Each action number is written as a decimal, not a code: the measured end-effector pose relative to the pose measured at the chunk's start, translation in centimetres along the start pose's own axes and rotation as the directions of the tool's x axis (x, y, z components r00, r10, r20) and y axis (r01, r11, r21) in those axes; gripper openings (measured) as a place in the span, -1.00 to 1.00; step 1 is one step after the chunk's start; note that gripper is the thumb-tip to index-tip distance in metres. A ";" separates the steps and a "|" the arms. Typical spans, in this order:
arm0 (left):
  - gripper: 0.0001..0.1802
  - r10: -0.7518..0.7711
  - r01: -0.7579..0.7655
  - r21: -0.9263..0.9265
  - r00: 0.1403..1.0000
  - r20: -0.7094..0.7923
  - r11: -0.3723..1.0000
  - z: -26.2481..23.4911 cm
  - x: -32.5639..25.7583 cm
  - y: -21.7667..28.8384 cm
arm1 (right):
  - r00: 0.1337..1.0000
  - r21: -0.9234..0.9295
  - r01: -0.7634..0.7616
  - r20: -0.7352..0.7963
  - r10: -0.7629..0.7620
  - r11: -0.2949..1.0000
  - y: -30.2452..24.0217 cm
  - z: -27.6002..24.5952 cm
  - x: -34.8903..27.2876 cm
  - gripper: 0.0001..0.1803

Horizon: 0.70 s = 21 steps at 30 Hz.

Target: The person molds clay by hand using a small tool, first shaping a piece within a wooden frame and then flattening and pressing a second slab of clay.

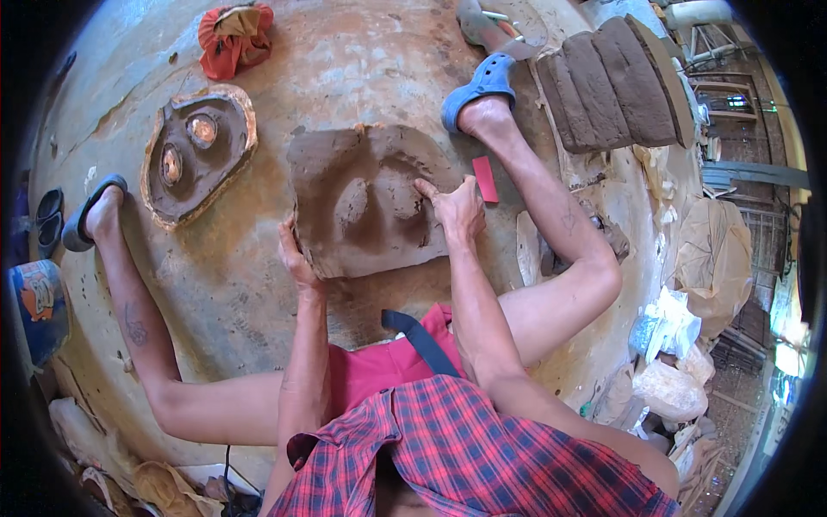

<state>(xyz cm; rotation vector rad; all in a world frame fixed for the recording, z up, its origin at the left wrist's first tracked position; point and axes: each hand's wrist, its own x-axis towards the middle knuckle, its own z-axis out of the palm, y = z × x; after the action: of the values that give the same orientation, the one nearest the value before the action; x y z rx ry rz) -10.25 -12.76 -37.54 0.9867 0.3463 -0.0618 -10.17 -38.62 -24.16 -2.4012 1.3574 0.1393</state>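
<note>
A thick brown clay slab [345,254] lies on the floor between my legs, with two rounded mounds in a sunken hollow. My left hand [299,256] holds its left edge near the front corner, fingers along the side. On the right, my right hand [459,211] grips the slab, its thumb side pressing on the clay beside the right mound and the other fingers at the edge. A flat red strip [485,179] lies just right of the slab. To the left rests a rounded mould [155,202] with a pale rim, lined with clay and showing two raised knobs.
A stack of thick clay slabs [603,86] stands at the far right. A red cloth bundle [234,43] sits at the far left. My feet wear blue clogs [491,79]. Crumpled bags [672,392] line the right side, and a blue container [39,310] stands at the left rim.
</note>
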 end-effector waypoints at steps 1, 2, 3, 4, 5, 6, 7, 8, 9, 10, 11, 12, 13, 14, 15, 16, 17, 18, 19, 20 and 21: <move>-0.35 0.010 -0.010 -0.006 1.000 0.005 1.000 0.1 0.0 -0.1 | 1.000 0.006 0.007 -0.008 -0.007 1.000 0.0 -0.2 0.4 0.19; -0.35 0.006 -0.006 -0.026 1.000 -0.003 1.000 0.2 -0.2 -0.3 | 0.999 -0.010 0.017 0.041 -0.017 1.000 0.3 -0.4 0.9 0.20; -0.36 0.001 -0.002 -0.047 1.000 -0.011 0.999 0.2 -0.2 -0.4 | 0.996 -0.027 0.029 0.089 -0.026 0.999 0.4 -0.7 1.4 0.21; -0.36 -0.006 0.005 -0.036 1.000 -0.022 0.999 0.0 -0.4 -0.3 | 0.994 -0.032 0.025 0.105 -0.021 0.999 0.6 -0.7 1.2 0.21; -0.36 0.002 -0.001 0.014 0.999 -0.049 1.000 -0.1 -0.1 -0.3 | 0.990 -0.030 0.001 0.138 0.003 1.000 0.6 -0.9 1.3 0.17; -0.36 0.011 -0.006 0.064 0.997 -0.074 0.998 -0.3 -0.3 -0.2 | 0.985 -0.029 -0.023 0.170 0.028 0.999 0.7 -0.8 1.1 0.14; -0.36 0.004 0.001 0.061 0.997 -0.073 0.998 0.0 -0.5 -0.2 | 0.992 -0.042 -0.031 0.122 0.036 0.999 0.9 -0.4 0.8 0.10; -0.36 0.009 -0.006 0.054 0.997 -0.072 0.999 0.4 -0.7 -0.1 | 0.992 -0.047 -0.036 0.119 0.041 0.998 1.0 -0.2 0.8 0.10; -0.36 0.015 -0.012 0.047 0.997 -0.072 0.999 0.9 -1.0 -0.1 | 0.997 -0.046 -0.017 0.078 0.021 0.999 1.2 0.0 0.9 0.06; -0.36 0.020 -0.018 0.041 0.998 -0.066 0.999 1.4 -1.2 0.1 | 0.999 -0.038 0.009 0.032 -0.008 0.999 1.0 0.0 1.1 0.01; -0.37 -0.006 0.004 -0.030 0.995 -0.099 1.000 2.0 -1.8 0.2 | 1.000 -0.034 0.013 0.024 -0.012 0.999 1.2 -0.1 1.5 0.01; -0.38 -0.036 0.024 -0.101 0.991 -0.129 0.995 2.4 -2.0 0.4 | 0.997 -0.027 0.061 0.043 -0.060 0.998 1.7 -0.4 1.9 0.01; -0.38 -0.041 0.028 -0.096 0.990 -0.137 0.995 2.0 -2.1 0.4 | 0.991 -0.025 0.106 0.080 -0.104 0.994 2.2 -0.5 1.8 0.00; -0.39 -0.004 -0.001 -0.042 0.993 -0.117 0.999 1.5 -2.0 0.4 | 0.991 -0.030 0.105 0.090 -0.102 0.994 2.4 -0.4 1.8 0.00; -0.40 0.031 -0.030 0.013 0.995 -0.095 0.999 1.0 -2.0 0.3 | 0.986 0.002 0.096 0.134 -0.095 0.995 2.6 -0.4 2.0 0.00; -0.40 0.022 -0.021 0.012 0.995 -0.100 1.000 1.4 -2.2 0.4 | 0.982 0.031 0.082 0.170 -0.086 0.996 2.5 -0.8 2.1 0.00; -0.40 0.020 -0.020 -0.004 0.993 -0.115 1.000 1.8 -2.5 0.5 | 0.986 0.039 0.040 0.161 -0.045 0.998 2.1 -1.0 1.4 -0.02; -0.40 0.017 -0.020 -0.020 0.991 -0.129 1.000 2.3 -2.8 0.6 | 0.986 0.032 0.036 0.164 -0.040 0.999 2.5 -0.7 1.7 -0.02; -0.40 0.016 -0.019 -0.025 0.992 -0.124 1.000 2.9 -3.0 0.9 | 0.988 0.050 0.050 0.143 -0.057 0.997 2.8 -0.4 2.0 -0.04; -0.39 -0.010 -0.002 -0.078 0.990 -0.143 0.997 3.5 -3.3 1.2 | 0.990 0.069 0.065 0.121 -0.073 0.996 3.2 -0.2 2.4 -0.05; -0.38 -0.037 0.016 -0.131 0.986 -0.160 0.991 3.9 -3.5 1.3 | 0.991 0.068 0.064 0.113 -0.071 0.996 3.8 0.0 2.6 -0.05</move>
<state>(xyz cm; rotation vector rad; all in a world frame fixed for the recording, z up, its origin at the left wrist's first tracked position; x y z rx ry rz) -12.26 -15.64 -33.45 0.8601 0.5066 0.0169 -12.04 -42.50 -25.87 -2.3440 1.2096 0.2102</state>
